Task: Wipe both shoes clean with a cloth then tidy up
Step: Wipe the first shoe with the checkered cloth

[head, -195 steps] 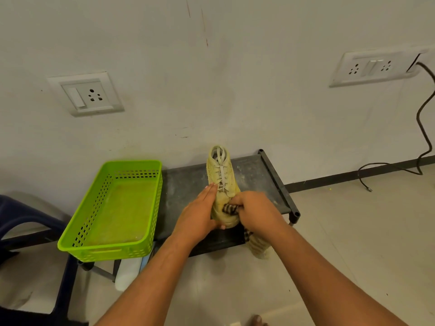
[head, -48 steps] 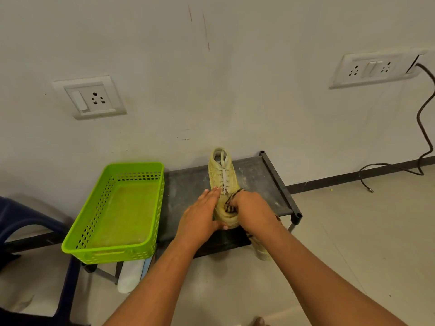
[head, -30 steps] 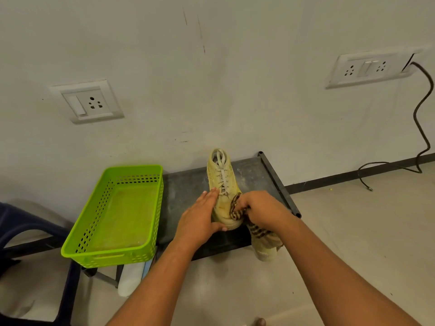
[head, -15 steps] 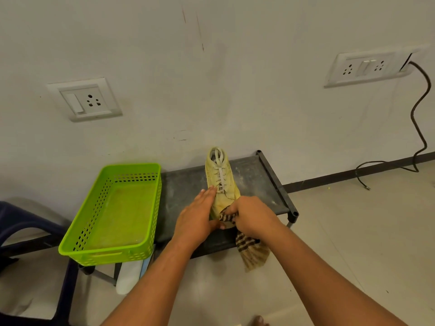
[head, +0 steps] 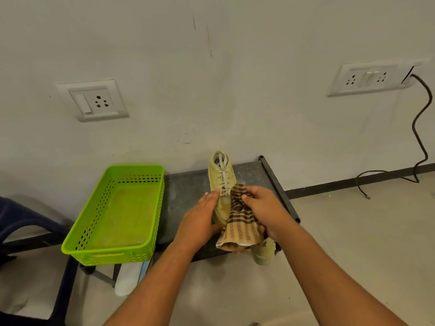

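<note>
Off-white wall point(head: 235, 102) behind, pale floor below. Low dark metal rack point(head: 188, 196) stands against the wall. Yellow lace-up sneaker point(head: 221, 175) sits on the rack, one end at the wall, the other end toward me, laces up.

My left hand point(head: 200, 220) lies flat on the sneaker's left side, fingers straight and together, steadying it, not curled round anything. My right hand point(head: 263, 208) has fingers curled on a brown striped cloth point(head: 240, 222), bunching it against the sneaker's right side by the lower laces; the loose cloth hangs down over the rack's front edge.

Second pale shoe point(head: 263, 254) pokes out under the cloth at the rack's front right, mostly hidden.

Green plastic basket point(head: 113, 250) sits on the rack's left end, just beside my left hand. White bottle point(head: 127, 278) on the floor under the basket. Blue chair point(head: 23, 217) at far left. Single wall socket point(head: 94, 101) upper left, double socket point(head: 367, 77) upper right with a black cable point(head: 421, 137) running down to the floor.
</note>
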